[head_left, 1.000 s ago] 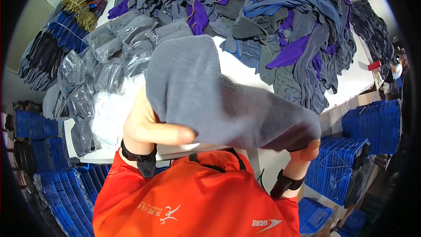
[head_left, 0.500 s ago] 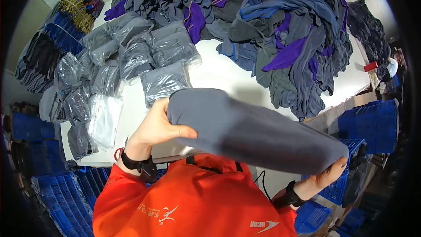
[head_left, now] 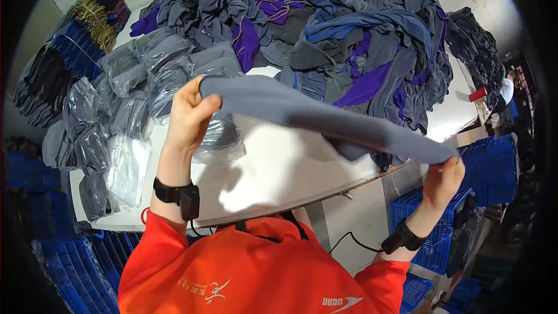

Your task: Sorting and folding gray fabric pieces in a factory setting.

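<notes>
A grey piece of fleece cloth (head_left: 314, 113) is stretched between my hands, raised over the front of the white table (head_left: 273, 180). My left hand (head_left: 192, 113) pinches its left end, thumb on top. Its right end, lower and farther to the right, is gripped by my right hand (head_left: 444, 177). Behind the cloth, partly covered by it, lies a plastic-wrapped grey pack (head_left: 221, 142). Each wrist wears a black band with a small box.
Piled across the back is loose grey and purple fleece (head_left: 360, 46). Several wrapped packs (head_left: 131, 116) and clear plastic bags (head_left: 129, 168) lie at left, near bundled dark garments (head_left: 46, 84). Blue crates (head_left: 488, 166) stand right and lower left. Another person (head_left: 505, 90) is far right.
Both hands have risen away from my body, lifting the cloth. It was a broad, folded-looking shape and is now pulled into a narrower, taut strip; both hands still grip it.
</notes>
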Available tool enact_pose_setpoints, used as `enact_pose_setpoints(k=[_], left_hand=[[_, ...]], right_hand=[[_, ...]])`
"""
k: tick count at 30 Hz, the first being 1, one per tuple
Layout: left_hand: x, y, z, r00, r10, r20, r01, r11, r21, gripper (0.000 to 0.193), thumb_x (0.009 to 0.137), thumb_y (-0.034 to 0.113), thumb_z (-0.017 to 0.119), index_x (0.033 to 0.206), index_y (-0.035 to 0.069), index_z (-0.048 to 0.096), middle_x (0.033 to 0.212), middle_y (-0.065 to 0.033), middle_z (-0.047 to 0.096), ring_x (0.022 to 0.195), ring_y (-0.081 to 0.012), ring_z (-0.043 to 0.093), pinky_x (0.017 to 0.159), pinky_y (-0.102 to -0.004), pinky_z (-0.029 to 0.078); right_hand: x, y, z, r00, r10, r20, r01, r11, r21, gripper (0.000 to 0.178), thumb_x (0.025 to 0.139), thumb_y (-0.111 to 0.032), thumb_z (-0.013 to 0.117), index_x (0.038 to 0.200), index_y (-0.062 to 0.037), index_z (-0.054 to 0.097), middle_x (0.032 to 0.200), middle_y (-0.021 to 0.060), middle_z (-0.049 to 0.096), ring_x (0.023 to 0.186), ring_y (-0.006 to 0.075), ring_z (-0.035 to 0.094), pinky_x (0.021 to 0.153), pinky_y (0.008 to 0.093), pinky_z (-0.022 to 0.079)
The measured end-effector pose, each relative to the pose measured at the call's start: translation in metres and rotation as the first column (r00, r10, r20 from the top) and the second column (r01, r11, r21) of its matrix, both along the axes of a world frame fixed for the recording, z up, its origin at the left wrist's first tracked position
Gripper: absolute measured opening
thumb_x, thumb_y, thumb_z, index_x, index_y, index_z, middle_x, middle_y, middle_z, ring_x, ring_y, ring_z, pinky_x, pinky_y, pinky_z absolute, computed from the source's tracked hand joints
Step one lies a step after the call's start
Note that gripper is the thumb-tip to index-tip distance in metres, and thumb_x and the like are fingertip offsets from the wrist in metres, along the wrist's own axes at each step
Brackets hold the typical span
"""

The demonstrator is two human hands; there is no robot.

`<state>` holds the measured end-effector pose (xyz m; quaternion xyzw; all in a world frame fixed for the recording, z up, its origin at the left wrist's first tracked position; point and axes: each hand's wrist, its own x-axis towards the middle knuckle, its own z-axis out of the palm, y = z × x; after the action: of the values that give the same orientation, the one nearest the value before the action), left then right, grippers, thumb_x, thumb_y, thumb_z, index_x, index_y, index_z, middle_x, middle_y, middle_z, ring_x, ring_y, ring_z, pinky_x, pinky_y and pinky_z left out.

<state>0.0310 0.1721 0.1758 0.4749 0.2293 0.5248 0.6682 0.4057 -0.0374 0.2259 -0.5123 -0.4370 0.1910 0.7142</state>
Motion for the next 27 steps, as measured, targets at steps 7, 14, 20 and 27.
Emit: enact_pose_setpoints(k=[7,14,20,27], left_hand=[[-0.045,-0.059,-0.078,0.867,-0.145,-0.476,0.055,0.979,-0.198,0.048,0.064,-0.003,0.068,0.11,-0.004,0.055,0.085,-0.0002,0.058,0.076,-0.0075,0.054,0.069,-0.0198,0.044],[0.008,-0.086,-0.18,0.986,-0.068,-0.153,-0.06,0.711,-0.701,0.043,0.089,0.01,0.055,0.126,-0.001,0.035,0.102,-0.0069,0.05,0.096,-0.0197,0.057,0.088,-0.0314,0.047],[0.101,-0.026,-0.242,0.732,-0.257,-0.631,0.404,0.909,0.098,0.036,0.085,0.017,0.052,0.114,-0.005,0.048,0.125,-0.0224,0.045,0.111,-0.0316,0.048,0.094,-0.0366,0.038],[0.137,-0.083,-0.229,0.795,0.176,-0.58,-0.072,0.978,0.198,0.027,0.079,0.001,0.054,0.103,-0.001,0.043,0.091,-0.0194,0.053,0.09,-0.0327,0.054,0.082,-0.0355,0.042]], right_hand=[[0.008,-0.08,-0.103,0.984,0.089,0.153,-0.014,0.9,-0.436,0.019,0.062,0.002,0.068,0.06,-0.0002,0.049,0.057,-0.003,0.042,0.054,0.0079,0.037,0.061,0.029,0.039],[-0.007,-0.077,-0.221,0.994,-0.036,-0.101,-0.067,0.529,-0.846,0.012,0.069,0.006,0.06,0.078,-0.0001,0.066,0.07,-0.0026,0.058,0.064,0.0089,0.051,0.06,0.0247,0.04],[-0.043,0.053,-0.238,0.815,-0.019,0.579,0.551,0.334,-0.764,0.059,0.06,-0.02,0.071,0.112,0.0008,0.054,0.104,0.0205,0.059,0.102,0.0358,0.054,0.088,0.0439,0.042],[-0.116,0.055,-0.248,0.69,0.254,0.678,0.197,0.835,-0.514,0.077,0.075,-0.029,0.065,0.139,-0.0072,0.027,0.138,0.019,0.03,0.127,0.0389,0.027,0.1,0.0657,0.011]])
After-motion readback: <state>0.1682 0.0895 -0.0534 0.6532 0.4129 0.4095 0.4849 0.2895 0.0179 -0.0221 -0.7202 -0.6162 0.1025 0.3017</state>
